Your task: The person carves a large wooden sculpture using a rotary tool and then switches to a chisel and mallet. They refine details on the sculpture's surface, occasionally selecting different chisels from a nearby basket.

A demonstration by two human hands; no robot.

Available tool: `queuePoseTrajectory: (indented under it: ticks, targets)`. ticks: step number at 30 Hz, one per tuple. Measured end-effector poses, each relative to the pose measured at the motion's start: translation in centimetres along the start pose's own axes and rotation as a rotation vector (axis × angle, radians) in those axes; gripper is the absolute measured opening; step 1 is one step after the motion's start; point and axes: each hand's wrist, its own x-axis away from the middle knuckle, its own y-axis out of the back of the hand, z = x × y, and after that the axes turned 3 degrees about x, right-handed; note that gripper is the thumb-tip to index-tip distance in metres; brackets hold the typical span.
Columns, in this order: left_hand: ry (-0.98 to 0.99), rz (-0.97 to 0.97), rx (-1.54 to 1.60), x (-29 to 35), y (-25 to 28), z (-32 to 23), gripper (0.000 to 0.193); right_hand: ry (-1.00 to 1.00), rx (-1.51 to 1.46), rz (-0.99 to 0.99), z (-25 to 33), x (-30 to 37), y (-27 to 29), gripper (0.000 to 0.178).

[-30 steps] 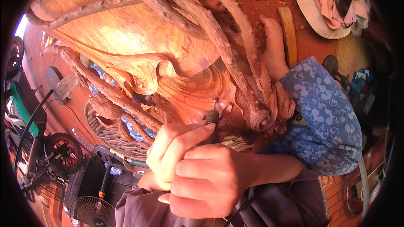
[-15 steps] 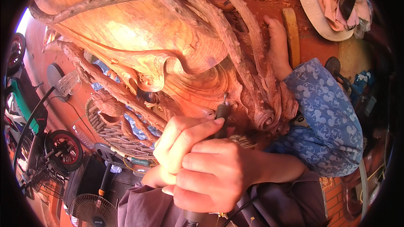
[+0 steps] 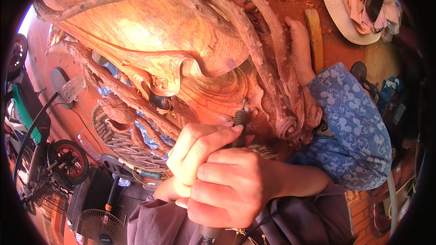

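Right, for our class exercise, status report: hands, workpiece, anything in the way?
Left hand, right hand: gripping slim dark pen-shaped tool. Metal tip at carved orange-brown wood, contact unclear. Gnarled brown branches alongside, none covering tip.

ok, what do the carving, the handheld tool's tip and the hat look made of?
Carving: wood, partly smooth with a sheen; grain lines show.
Tool tip: likely bare metal, from its silvery glint.
Hat: perhaps straw, matte; its pale brim looks woven.

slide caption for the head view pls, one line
Left hand and right hand together grip a slim tool, its metal tip close to a carved wooden piece.
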Motion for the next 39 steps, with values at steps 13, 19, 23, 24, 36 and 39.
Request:
queuePoseTrajectory:
  ticks: [13,19,23,24,36,39]
  targets:
    - [0.009,0.072,0.039,0.2,0.7,-0.1,0.047,-0.005,-0.019,0.054,0.1,-0.2,0.5,0.016]
    - [0.039,0.056,-0.026,0.5,1.0,-0.5,0.04,-0.002,-0.025,0.024,0.3,-0.1,-0.2,0.016]
    - [0.019,0.006,-0.06,0.7,0.9,-0.6,0.036,0.006,-0.056,0.01,0.4,0.0,-0.6,0.017]
    - [0.021,0.0,-0.064,0.7,0.9,-0.6,0.036,0.007,-0.072,0.01,0.4,0.0,-0.6,0.017]
    - [0.007,0.04,0.017,0.7,0.9,-0.1,0.05,-0.006,-0.025,0.035,0.4,0.0,-0.3,0.017]
    - [0.016,0.045,-0.009,1.0,1.4,-0.2,0.047,0.002,-0.064,0.036,0.6,0.0,-0.6,0.017]
